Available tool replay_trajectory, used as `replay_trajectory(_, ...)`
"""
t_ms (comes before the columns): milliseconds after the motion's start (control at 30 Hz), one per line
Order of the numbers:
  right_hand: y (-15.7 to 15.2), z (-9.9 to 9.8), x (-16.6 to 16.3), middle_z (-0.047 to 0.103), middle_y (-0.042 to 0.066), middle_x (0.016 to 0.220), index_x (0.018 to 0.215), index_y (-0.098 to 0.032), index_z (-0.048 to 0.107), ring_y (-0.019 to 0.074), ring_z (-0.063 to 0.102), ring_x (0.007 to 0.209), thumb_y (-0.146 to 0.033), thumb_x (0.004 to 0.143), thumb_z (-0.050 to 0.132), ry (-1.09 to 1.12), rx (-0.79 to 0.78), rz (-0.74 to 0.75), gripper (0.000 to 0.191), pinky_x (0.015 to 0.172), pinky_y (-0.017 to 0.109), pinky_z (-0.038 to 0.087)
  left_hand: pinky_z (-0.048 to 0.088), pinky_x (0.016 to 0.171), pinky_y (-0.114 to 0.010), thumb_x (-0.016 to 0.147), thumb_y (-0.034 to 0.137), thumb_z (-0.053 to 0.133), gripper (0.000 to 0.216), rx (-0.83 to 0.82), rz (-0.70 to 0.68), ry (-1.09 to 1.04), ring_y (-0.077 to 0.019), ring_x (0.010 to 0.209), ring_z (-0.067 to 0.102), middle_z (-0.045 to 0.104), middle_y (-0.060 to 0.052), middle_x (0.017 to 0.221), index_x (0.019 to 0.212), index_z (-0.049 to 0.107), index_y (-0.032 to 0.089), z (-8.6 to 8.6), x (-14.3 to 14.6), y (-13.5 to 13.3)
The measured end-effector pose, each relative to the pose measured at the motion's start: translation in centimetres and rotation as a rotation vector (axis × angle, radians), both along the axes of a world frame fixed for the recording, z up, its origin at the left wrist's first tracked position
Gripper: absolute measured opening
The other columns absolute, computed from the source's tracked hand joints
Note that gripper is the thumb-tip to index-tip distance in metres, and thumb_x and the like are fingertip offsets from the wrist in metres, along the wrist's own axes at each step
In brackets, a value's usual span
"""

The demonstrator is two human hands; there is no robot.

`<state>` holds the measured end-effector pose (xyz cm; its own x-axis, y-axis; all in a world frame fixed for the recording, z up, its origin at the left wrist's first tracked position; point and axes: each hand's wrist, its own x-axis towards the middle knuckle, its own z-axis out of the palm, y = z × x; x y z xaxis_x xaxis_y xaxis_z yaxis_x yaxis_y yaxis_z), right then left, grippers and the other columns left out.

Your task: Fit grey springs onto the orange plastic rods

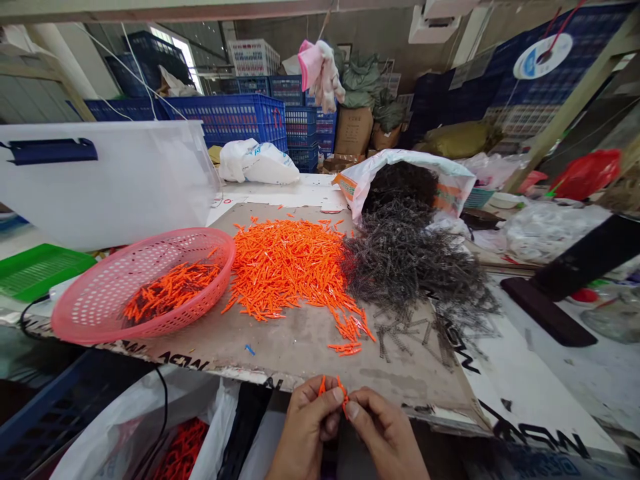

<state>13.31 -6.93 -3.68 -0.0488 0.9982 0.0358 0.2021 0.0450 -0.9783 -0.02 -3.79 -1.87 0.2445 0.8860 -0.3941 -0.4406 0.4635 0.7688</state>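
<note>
My left hand (307,423) and my right hand (383,430) meet at the near edge of the cardboard sheet (300,340). Both pinch small orange plastic pieces (333,388) between thumb and fingertips. Ahead lies a wide pile of orange plastic pieces (290,263). A heap of dark metal springs (405,260) spills from a white sack (380,170) to its right. A pink basket (107,297) on the left holds several assembled orange pieces.
A clear plastic bin (105,180) stands behind the basket, a green tray (35,267) at far left. Blue crates (240,117) are stacked at the back. A black strip (545,310) lies right. A white bag (145,427) hangs below the table edge.
</note>
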Motion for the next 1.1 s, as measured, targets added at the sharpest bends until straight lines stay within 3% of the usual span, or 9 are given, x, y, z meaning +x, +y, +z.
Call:
replay_trajectory(100, 0.0, -0.3, 0.1, 0.064, 0.0, 0.062, 0.079, -0.017, 0.068, 0.0118, 0.054, 0.053, -0.045, 0.092, 0.053, 0.086, -0.038, 0.018, 0.034, 0.052, 0.019, 0.042, 0.018, 0.042, -0.019, 0.059, 0.038, 0.081, 0.031, 0.002, 0.017, 0.004, -0.0042, 0.041, 0.027, 0.043, 0.007, 0.042, 0.06, 0.061, 0.015, 0.2, 0.1, -0.1)
replay_trajectory(267, -0.4, -0.4, -0.7, 0.068, 0.002, 0.068, 0.077, -0.02, 0.071, 0.0162, 0.064, 0.066, -0.045, 0.092, 0.052, 0.081, 0.084, -0.038, 0.035, 0.065, 0.023, 0.048, 0.022, 0.043, -0.019, 0.06, 0.032, 0.078, 0.025, -0.006, 0.055, 0.009, -0.0054, 0.043, 0.034, 0.048, 0.006, 0.046, 0.062, 0.061, 0.015, 0.1, 0.3, 0.2)
replay_trajectory(467, 1.0, -0.7, 1.8, 0.07, 0.003, 0.076, 0.083, -0.022, 0.071, 0.0187, 0.064, 0.069, -0.048, 0.09, 0.051, -0.324, 0.18, -0.364, 0.034, 0.063, 0.026, 0.048, 0.032, 0.047, -0.021, 0.073, 0.03, 0.065, 0.016, 0.081, 0.102, -0.01, -0.0123, 0.057, 0.055, 0.067, -0.005, 0.071, 0.071, 0.059, 0.016, 1.5, -1.3, 1.6)
replay_trajectory(600, 3.2, -0.7, 4.1, 0.071, 0.007, 0.087, 0.087, -0.02, 0.067, 0.0231, 0.066, 0.079, -0.04, 0.092, 0.046, -0.634, 0.216, -0.45, 0.028, 0.072, 0.032, 0.048, 0.031, 0.046, -0.021, 0.071, 0.028, 0.065, 0.015, -0.036, 0.082, -0.118, -0.0101, 0.049, 0.05, 0.058, 0.003, 0.058, 0.076, 0.054, 0.019, 2.2, -1.8, 2.1)
replay_trajectory(767, 4.4, -1.2, 4.6, 0.071, 0.011, 0.089, 0.092, -0.019, 0.064, 0.0252, 0.066, 0.076, -0.031, 0.091, 0.046, -0.973, 0.193, -0.526, 0.022, 0.061, 0.031, 0.042, 0.031, 0.046, -0.021, 0.072, 0.031, 0.065, 0.018, -0.042, 0.016, -0.113, -0.0101, 0.051, 0.051, 0.054, 0.005, 0.064, 0.084, 0.055, 0.02, 2.3, -1.0, 2.3)
replay_trajectory(867, 4.4, -1.3, 4.6, 0.07, 0.009, 0.081, 0.086, -0.02, 0.064, 0.0229, 0.066, 0.072, -0.024, 0.09, 0.043, -1.036, 0.194, -0.496, 0.022, 0.059, 0.03, 0.04, 0.022, 0.043, -0.021, 0.07, 0.027, 0.066, 0.018, 0.081, -0.023, 0.085, -0.0088, 0.045, 0.041, 0.046, 0.008, 0.056, 0.085, 0.057, 0.021, 2.1, -0.1, 3.0)
replay_trajectory(933, 4.5, -1.3, 4.7, 0.07, 0.007, 0.079, 0.082, -0.021, 0.063, 0.0222, 0.066, 0.072, -0.022, 0.089, 0.043, -1.031, 0.189, -0.498, 0.021, 0.06, 0.029, 0.04, 0.024, 0.047, -0.022, 0.071, 0.023, 0.064, 0.008, 0.289, -0.039, 0.363, -0.0099, 0.047, 0.039, 0.045, 0.007, 0.054, 0.076, 0.058, 0.02, 1.9, 0.6, 3.6)
replay_trajectory(1033, 4.6, -1.1, 4.8, 0.071, 0.006, 0.08, 0.081, -0.021, 0.062, 0.0224, 0.067, 0.072, -0.022, 0.088, 0.043, -1.016, 0.179, -0.527, 0.02, 0.062, 0.03, 0.041, 0.031, 0.059, -0.026, 0.075, 0.018, 0.061, 0.009, 0.667, -0.116, 0.878, -0.0175, 0.063, 0.054, 0.059, 0.0, 0.063, 0.066, 0.062, 0.02, 1.3, 1.5, 4.4)
replay_trajectory(1100, 4.4, -0.9, 4.8, 0.071, 0.006, 0.08, 0.081, -0.021, 0.061, 0.0226, 0.067, 0.073, -0.023, 0.088, 0.042, -1.011, 0.179, -0.525, 0.02, 0.063, 0.031, 0.042, 0.032, 0.063, -0.029, 0.079, 0.017, 0.059, 0.011, 0.783, -0.168, 1.062, -0.023, 0.071, 0.06, 0.067, -0.005, 0.073, 0.071, 0.066, 0.021, 0.8, 2.0, 4.7)
